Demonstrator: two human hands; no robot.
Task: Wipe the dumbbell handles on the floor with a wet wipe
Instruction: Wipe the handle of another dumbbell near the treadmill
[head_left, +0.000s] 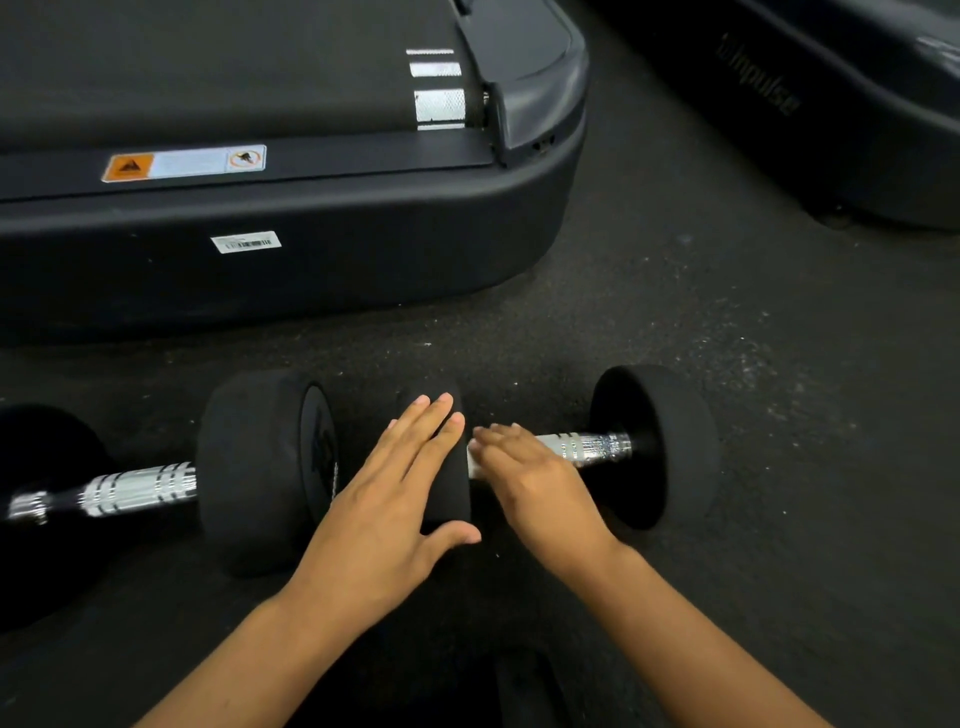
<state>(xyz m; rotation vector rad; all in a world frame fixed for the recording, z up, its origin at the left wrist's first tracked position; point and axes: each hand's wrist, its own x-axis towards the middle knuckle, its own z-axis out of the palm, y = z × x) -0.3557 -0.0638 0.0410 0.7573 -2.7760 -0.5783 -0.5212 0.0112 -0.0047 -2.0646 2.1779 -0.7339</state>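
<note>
Two black dumbbells lie end to end on the floor. On the right dumbbell, my left hand (395, 499) rests flat with straight fingers on the left head (452, 499). My right hand (535, 478) curls over that dumbbell's chrome handle (592, 447), pressing a white wet wipe (474, 465) against it; only a small edge of the wipe shows by the fingertips. The right head (670, 447) stands free. The left dumbbell has its chrome handle (135, 488) bare, between one head (260, 467) and another (47, 467) at the frame's edge.
A black treadmill base (291, 249) with a warning sticker runs close behind the dumbbells. A second dark machine (831, 104) sits at the upper right. Dark speckled rubber floor (701, 291) lies between and to the right.
</note>
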